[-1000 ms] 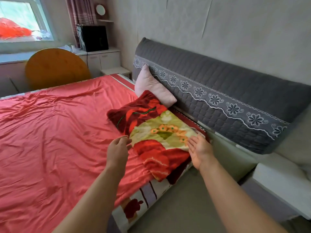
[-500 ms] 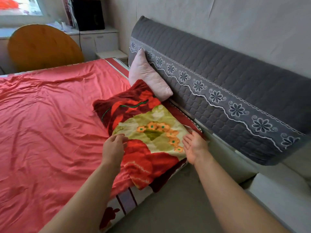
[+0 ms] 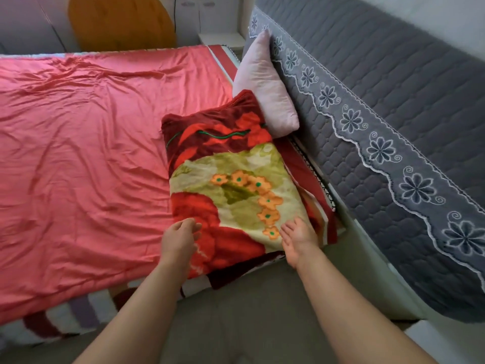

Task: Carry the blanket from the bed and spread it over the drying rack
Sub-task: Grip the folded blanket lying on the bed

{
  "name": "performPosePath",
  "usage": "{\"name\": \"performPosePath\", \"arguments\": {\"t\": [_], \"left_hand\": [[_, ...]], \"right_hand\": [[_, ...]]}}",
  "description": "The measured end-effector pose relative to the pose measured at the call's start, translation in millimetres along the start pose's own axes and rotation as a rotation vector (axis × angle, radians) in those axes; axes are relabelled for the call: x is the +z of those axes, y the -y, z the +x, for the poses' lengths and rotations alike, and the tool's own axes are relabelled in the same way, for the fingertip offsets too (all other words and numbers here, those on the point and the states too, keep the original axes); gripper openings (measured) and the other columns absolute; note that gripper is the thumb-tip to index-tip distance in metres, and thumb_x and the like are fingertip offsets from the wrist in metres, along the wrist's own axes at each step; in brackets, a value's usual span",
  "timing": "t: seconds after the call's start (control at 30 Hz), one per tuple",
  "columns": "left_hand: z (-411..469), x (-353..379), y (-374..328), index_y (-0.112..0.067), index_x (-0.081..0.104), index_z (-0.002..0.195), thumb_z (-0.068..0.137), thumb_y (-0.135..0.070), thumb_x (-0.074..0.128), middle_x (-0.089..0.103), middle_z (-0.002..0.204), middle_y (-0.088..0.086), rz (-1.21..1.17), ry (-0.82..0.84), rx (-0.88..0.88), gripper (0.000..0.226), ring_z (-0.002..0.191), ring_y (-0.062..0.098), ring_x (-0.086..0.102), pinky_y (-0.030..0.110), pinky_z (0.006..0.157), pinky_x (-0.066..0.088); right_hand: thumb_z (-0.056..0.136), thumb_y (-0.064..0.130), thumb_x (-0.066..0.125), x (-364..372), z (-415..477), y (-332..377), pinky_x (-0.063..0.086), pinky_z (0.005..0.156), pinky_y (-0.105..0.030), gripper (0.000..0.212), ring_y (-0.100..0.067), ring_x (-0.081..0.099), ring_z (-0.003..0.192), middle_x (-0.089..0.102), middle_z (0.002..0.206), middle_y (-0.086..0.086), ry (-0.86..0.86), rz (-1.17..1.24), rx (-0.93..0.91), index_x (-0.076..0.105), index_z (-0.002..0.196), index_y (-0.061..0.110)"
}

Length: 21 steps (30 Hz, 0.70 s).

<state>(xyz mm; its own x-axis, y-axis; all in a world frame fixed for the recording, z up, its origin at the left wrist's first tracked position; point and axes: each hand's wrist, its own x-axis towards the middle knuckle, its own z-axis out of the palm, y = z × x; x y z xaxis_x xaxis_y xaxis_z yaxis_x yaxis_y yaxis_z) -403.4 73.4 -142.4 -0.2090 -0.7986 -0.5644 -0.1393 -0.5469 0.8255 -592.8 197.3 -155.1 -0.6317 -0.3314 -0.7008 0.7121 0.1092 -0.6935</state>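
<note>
A folded fleece blanket (image 3: pixel 231 179), dark red with a green and orange flower print, lies on the bed (image 3: pixel 86 158) near its right edge, its near corner hanging over the side. My left hand (image 3: pixel 179 239) hovers at the blanket's near left edge, fingers loosely curled and holding nothing. At the near right edge my right hand (image 3: pixel 299 239) is spread palm up, fingers apart, touching or just above the fabric. No drying rack is in view.
A pale pink pillow (image 3: pixel 265 88) leans on the grey quilted headboard (image 3: pixel 393 132) just behind the blanket. The bed is covered by a wrinkled coral sheet. A round wooden tabletop (image 3: pixel 120 22) and white cabinets (image 3: pixel 207 14) stand beyond the far side. Grey floor lies under my arms.
The view has tilted down and closer to the bed. Both hands have stayed at the blanket's near corners, the left one curling slightly over the edge.
</note>
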Motion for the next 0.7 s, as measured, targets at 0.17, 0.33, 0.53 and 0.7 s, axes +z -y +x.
{"name": "performPosePath", "arguments": {"t": [0.17, 0.33, 0.53, 0.7], "left_hand": [[19.4, 10.2, 37.3, -0.008, 0.06, 0.115, 0.098, -0.024, 0.051, 0.065, 0.108, 0.007, -0.051, -0.076, -0.124, 0.025, 0.094, 0.021, 0.062, 0.031, 0.067, 0.045], [41.7, 19.7, 81.8, -0.005, 0.056, 0.127, 0.093, -0.037, 0.06, 0.064, 0.118, 0.009, -0.132, -0.068, -0.279, 0.047, 0.107, 0.023, 0.062, 0.041, 0.089, 0.046], [55.9, 47.1, 135.4, -0.002, 0.044, 0.139, 0.092, -0.04, 0.059, 0.052, 0.139, 0.018, -0.238, -0.057, -0.444, 0.062, 0.129, 0.03, 0.05, 0.046, 0.102, 0.039], [79.5, 66.6, 182.5, -0.002, 0.036, 0.145, 0.085, -0.051, 0.064, 0.046, 0.144, 0.019, -0.317, -0.115, -0.569, 0.082, 0.13, 0.032, 0.049, 0.047, 0.102, 0.04]], "right_hand": [[0.103, 0.03, 0.039, -10.8, 39.4, -24.5, 0.027, 0.114, -0.03, 0.054, -0.024, 0.038, 0.141, 0.037, 0.154, -0.013, -0.027, -0.009, 0.05, 0.033, 0.148, 0.001], [0.094, 0.038, 0.057, -16.3, 66.2, -54.1, 0.031, 0.111, -0.032, 0.062, -0.022, 0.045, 0.135, 0.046, 0.148, -0.008, -0.097, 0.009, 0.056, 0.041, 0.145, 0.006], [0.086, 0.048, 0.066, -30.7, 111.9, -93.5, 0.03, 0.116, -0.04, 0.076, -0.028, 0.043, 0.137, 0.043, 0.149, -0.014, -0.188, -0.022, 0.161, 0.043, 0.142, 0.002], [0.079, 0.05, 0.073, -37.6, 153.1, -117.0, 0.027, 0.116, -0.041, 0.086, -0.027, 0.04, 0.139, 0.041, 0.151, -0.012, -0.208, -0.035, 0.222, 0.039, 0.145, 0.005]]}}
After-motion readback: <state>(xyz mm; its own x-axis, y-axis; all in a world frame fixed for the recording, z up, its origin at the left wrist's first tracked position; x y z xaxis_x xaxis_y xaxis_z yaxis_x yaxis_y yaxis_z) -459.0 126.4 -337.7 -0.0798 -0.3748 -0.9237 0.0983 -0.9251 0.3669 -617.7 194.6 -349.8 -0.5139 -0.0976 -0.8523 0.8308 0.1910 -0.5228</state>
